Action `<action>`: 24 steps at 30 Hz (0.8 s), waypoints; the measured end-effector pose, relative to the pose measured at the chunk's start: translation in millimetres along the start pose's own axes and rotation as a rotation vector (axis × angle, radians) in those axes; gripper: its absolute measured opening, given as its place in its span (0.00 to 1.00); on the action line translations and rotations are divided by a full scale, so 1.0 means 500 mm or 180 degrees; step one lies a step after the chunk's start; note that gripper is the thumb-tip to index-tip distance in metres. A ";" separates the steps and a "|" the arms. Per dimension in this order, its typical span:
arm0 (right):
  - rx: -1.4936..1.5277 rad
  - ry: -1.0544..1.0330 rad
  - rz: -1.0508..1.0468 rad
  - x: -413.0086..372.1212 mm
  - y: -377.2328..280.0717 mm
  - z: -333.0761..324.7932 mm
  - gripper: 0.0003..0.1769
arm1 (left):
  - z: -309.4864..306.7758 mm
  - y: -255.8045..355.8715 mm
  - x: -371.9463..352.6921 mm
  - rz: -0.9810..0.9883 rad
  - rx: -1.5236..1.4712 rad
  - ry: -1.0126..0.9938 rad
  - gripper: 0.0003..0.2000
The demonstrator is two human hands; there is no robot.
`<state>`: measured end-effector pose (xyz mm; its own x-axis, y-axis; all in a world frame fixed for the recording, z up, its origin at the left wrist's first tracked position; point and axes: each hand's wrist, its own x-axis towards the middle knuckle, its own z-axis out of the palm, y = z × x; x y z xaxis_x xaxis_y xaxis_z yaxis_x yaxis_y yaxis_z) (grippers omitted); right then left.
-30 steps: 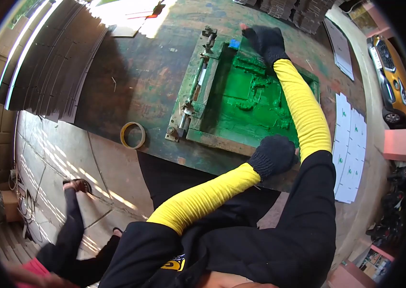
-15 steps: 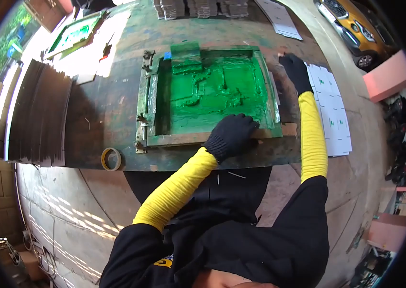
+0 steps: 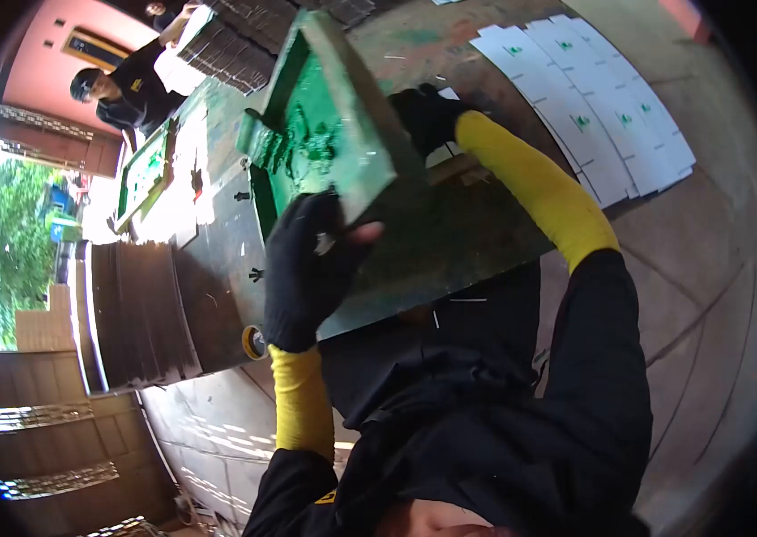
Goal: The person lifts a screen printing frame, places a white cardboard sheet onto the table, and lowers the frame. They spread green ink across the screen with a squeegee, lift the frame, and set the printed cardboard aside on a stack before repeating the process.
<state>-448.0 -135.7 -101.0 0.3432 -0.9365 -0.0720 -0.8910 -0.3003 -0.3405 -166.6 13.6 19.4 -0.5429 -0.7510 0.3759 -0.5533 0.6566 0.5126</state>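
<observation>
A wooden screen printing frame (image 3: 365, 116), its mesh smeared with green ink (image 3: 311, 143), stands tilted up from the table. A green-coated squeegee (image 3: 257, 136) rests inside it at the far-left side. My left hand (image 3: 307, 264), in a black glove with the thumb tip bare, is closed on the frame's near rail. Beyond the raised frame, my gloved right hand (image 3: 432, 116) reaches low over the table by a white sheet (image 3: 439, 155); its fingers are partly hidden. Printed white card sheets (image 3: 589, 107) with small green marks overlap to the right of that hand.
Stacked brown boards (image 3: 136, 309) stand at the table's left, near a tape roll (image 3: 254, 342). Another green-inked frame (image 3: 144, 174) lies farther back. A co-worker (image 3: 132, 98) in black is by cardboard stacks (image 3: 226, 49) at the far side; another person is partly visible behind.
The screen frame has swung up from lying flat, with my left hand on it. My right hand has come in from beside the printed sheets to behind the frame. The view has turned.
</observation>
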 end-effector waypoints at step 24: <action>-0.0806 -0.0637 -0.0162 0.037 -0.049 -0.043 0.87 | -0.087 -0.024 -0.044 -0.0452 -0.0088 0.0592 0.25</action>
<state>-426.3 -149.5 -73.9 0.4184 -0.8725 -0.2523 -0.9082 -0.4048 -0.1063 -120.9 19.2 38.6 -0.3337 -0.8373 0.4330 -0.5968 0.5432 0.5905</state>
